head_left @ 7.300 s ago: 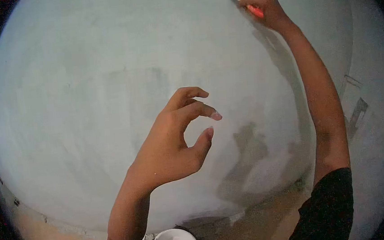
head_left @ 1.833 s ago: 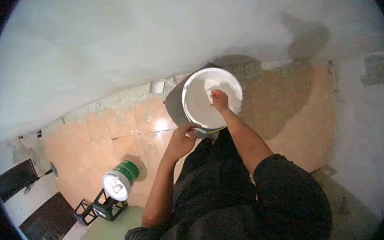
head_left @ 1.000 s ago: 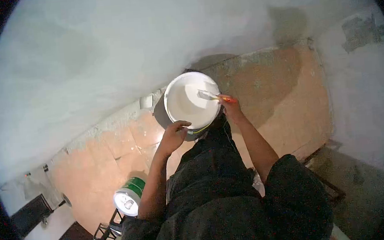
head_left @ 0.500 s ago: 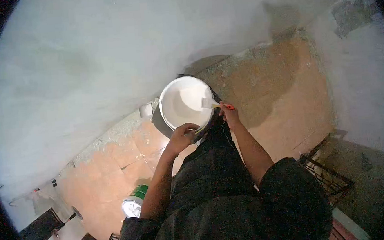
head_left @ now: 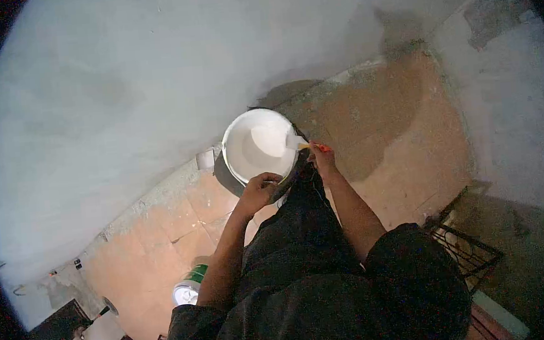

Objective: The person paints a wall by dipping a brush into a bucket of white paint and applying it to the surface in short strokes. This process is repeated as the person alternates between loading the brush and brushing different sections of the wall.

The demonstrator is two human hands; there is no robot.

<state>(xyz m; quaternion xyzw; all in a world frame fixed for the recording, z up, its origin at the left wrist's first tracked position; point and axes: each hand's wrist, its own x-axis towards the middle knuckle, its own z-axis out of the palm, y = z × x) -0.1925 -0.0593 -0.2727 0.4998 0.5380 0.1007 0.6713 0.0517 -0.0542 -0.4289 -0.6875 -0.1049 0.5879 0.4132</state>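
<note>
A white bucket point(head_left: 235, 152) with white paint point(head_left: 268, 142) inside stands in front of me, its round mouth facing up. My left hand point(head_left: 258, 193) grips the near rim, fingers curled over the edge. In my right hand point(head_left: 323, 159) is a paintbrush point(head_left: 295, 142) with a red-tipped handle, held in closed fingers. Its white-coated bristle end points left and overlaps the bucket's right rim.
A pale wall point(head_left: 120, 105) rises just beyond the bucket. Orange floor tiles point(head_left: 186, 215) are stained along its base. A white-and-green container point(head_left: 195, 277) stands by my left forearm. At right is a black metal frame point(head_left: 463, 244).
The brush has shifted slightly from inside the bucket's mouth to its right rim. The bucket sits a little further left in view. My left hand keeps its place on the rim.
</note>
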